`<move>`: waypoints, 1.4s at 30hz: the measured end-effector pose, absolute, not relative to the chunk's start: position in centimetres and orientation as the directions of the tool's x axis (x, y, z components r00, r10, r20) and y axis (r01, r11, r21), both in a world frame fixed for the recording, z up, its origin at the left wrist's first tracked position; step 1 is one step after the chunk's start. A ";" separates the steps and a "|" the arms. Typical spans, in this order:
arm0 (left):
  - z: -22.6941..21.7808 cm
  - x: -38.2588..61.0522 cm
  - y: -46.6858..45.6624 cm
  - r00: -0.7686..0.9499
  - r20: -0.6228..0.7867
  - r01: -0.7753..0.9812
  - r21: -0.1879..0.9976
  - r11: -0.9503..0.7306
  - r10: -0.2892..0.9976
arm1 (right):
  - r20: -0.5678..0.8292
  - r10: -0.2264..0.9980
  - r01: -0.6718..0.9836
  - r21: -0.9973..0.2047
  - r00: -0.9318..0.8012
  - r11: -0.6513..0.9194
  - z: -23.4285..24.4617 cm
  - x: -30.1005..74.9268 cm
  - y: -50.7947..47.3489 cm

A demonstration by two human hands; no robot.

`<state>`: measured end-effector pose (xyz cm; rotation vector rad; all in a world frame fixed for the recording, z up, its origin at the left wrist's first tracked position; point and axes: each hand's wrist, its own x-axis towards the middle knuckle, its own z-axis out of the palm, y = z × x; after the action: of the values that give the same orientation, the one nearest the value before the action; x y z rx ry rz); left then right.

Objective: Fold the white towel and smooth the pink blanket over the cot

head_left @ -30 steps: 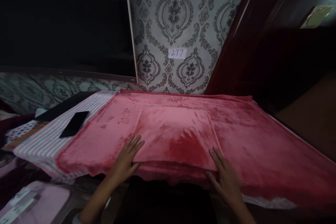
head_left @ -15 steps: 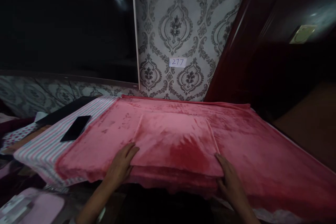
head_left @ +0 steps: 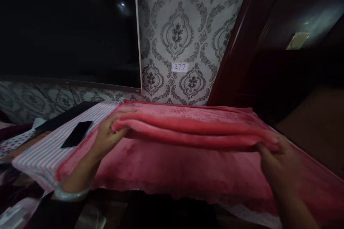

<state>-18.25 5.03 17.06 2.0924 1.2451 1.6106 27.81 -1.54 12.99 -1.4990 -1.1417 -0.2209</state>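
Observation:
A folded pink plush cloth [head_left: 188, 132] is held up between my two hands, with its layered folded edge facing me. My left hand [head_left: 109, 132] is closed around its left end, thumb below and fingers above. At the right end my right hand [head_left: 276, 161] grips it in the same way, somewhat blurred. Below it spreads a larger pink plush cover [head_left: 177, 171] over the table, hanging over the front edge. Whether the folded cloth still touches this cover at the back cannot be made out.
A dark phone [head_left: 77, 134] lies on a striped cloth [head_left: 51, 146] at the left. Behind stand a large dark screen [head_left: 67, 32] and patterned wallpaper with a paper label [head_left: 180, 67] reading 277. A dark red door frame [head_left: 236, 39] rises at the right.
The folded cloth lay flat with my hands at its front corners. Now both hands grip its ends, raised and moved farther back and apart, and its folded edge faces me.

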 end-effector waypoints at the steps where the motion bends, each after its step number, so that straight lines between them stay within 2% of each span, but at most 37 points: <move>1: 18.8 -17.9 4.9 -0.026 0.692 0.438 0.657 -0.614 0.722 | 0.690 0.476 0.709 -0.682 0.545 0.177 14.8 27.6 -1.7; 4: 22.5 -16.9 5.1 -0.143 0.643 0.323 0.749 -0.578 0.753 | 0.660 0.440 0.603 -0.746 0.609 0.284 18.5 27.1 -1.1; 8: 23.9 -16.1 8.1 -0.065 0.457 0.240 0.870 -0.430 0.887 | 0.583 0.603 0.437 -0.811 0.545 0.389 19.0 27.3 3.2; 11: 24.0 -15.8 11.2 -0.024 0.404 0.186 0.900 -0.393 0.914 | 0.548 0.674 0.345 -0.836 0.496 0.426 18.7 27.8 7.2; 14: 24.9 -15.8 12.9 -0.004 0.489 0.160 0.861 -0.482 0.872 | 0.638 0.579 0.373 -0.769 0.508 0.520 19.9 28.1 9.2; 17: 25.2 -16.6 12.7 0.035 0.615 0.253 0.757 -0.603 0.787 | 0.736 0.450 0.507 -0.675 0.506 0.536 20.6 28.2 8.5; 19: 23.6 -17.7 12.0 0.082 0.685 0.388 0.647 -0.657 0.724 | 0.781 0.424 0.604 -0.624 0.459 0.495 19.0 28.2 7.2; 22: 17.6 -19.8 10.9 0.179 0.739 0.538 0.479 -0.694 0.649 | 0.788 0.512 0.737 -0.563 0.342 0.374 12.5 28.3 5.0; 23: 14.8 -20.5 10.5 0.205 0.726 0.560 0.463 -0.687 0.657 | 0.766 0.568 0.766 -0.549 0.301 0.335 9.6 28.3 4.2; 26: 6.6 -21.9 8.6 0.306 0.584 0.606 0.490 -0.627 0.752 | 0.656 0.747 0.767 -0.534 0.111 0.355 1.5 28.2 1.7; 29: 1.8 -22.5 6.4 0.293 0.415 0.665 0.559 -0.495 0.862 | 0.559 0.829 0.733 -0.572 0.018 0.369 -2.7 28.3 -0.5; 33: 1.6 -22.4 4.8 0.109 0.306 0.610 0.731 -0.307 0.946 | 0.454 0.890 0.664 -0.677 0.037 0.318 -2.3 28.9 -1.9; 36: 3.1 -21.7 4.6 -0.029 0.256 0.566 0.801 -0.195 0.966 | 0.389 0.910 0.645 -0.735 0.145 0.211 -1.1 29.0 -1.8; 39: 4.0 -20.8 5.0 -0.109 0.214 0.621 0.777 -0.102 0.971 | 0.369 0.898 0.676 -0.727 0.241 0.117 -0.6 28.4 -1.0; 42: 4.2 -19.9 5.9 -0.118 0.111 0.713 0.701 0.007 0.987 | 0.343 0.905 0.712 -0.699 0.250 0.068 -0.4 27.2 0.1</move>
<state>-19.92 5.94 4.18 1.7431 1.8754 0.8847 27.22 0.09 -0.44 -1.6887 -1.5093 0.2923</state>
